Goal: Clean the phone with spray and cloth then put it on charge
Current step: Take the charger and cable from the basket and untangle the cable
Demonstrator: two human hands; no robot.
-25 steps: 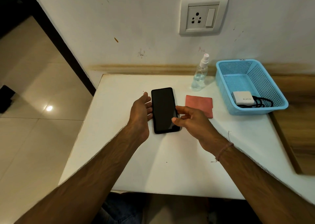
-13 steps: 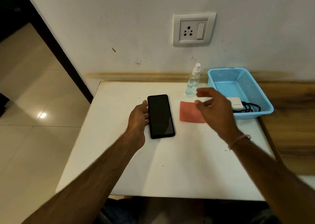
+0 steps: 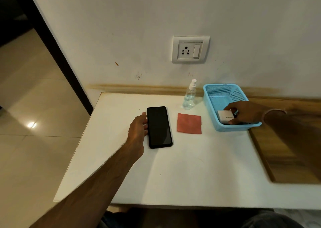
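Observation:
A black phone (image 3: 159, 127) lies screen up on the white table (image 3: 182, 172). My left hand (image 3: 138, 129) rests against the phone's left edge, fingers touching its side. To the right of the phone lies a folded red cloth (image 3: 189, 123). A clear spray bottle (image 3: 190, 95) with a white nozzle stands behind the cloth, near the wall. My right hand (image 3: 243, 112) is inside the blue basket (image 3: 217, 90), with fingers closed around the white charger block (image 3: 225, 117). The charger's black cable is mostly hidden under that hand.
A white wall socket with a switch (image 3: 190, 49) sits on the wall above the bottle. A wooden surface (image 3: 284, 151) adjoins the table on the right. Tiled floor and a dark door frame lie to the left.
My right hand left the phone, passed over the cloth and reached into the basket, where it closed on the charger. My left hand stayed at the phone's edge. The camera tilted up.

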